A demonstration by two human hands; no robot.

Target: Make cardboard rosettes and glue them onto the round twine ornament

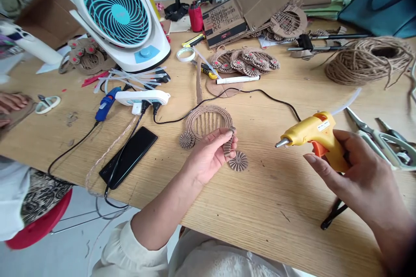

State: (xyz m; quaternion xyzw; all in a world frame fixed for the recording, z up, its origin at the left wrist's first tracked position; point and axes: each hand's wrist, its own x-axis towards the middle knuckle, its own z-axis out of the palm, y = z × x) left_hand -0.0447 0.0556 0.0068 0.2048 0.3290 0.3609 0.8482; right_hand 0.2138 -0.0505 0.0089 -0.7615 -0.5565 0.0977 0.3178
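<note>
Between the fingers of my left hand [208, 156] is a pleated cardboard strip [229, 147], pinched on edge above the table. Just behind that hand lies a round woven cardboard ring [209, 117] with upright strands across its middle. One pleated rosette [186, 140] touches the ring's left side, and another rosette [238, 161] lies by my fingers on the right. My right hand [360, 181] is wrapped round the handle of a yellow hot glue gun [310, 132]. Its metal nozzle points left, with a clear glue stick [346, 100] jutting from the back.
A fan [120, 17] stands at the back left, near a power strip [143, 97] and a black phone [129, 156]. Scissors [380, 136] and a twine roll [367, 60] lie at right. Finished rosette pieces [245, 61] sit behind. Another person's hand [13, 103] rests far left.
</note>
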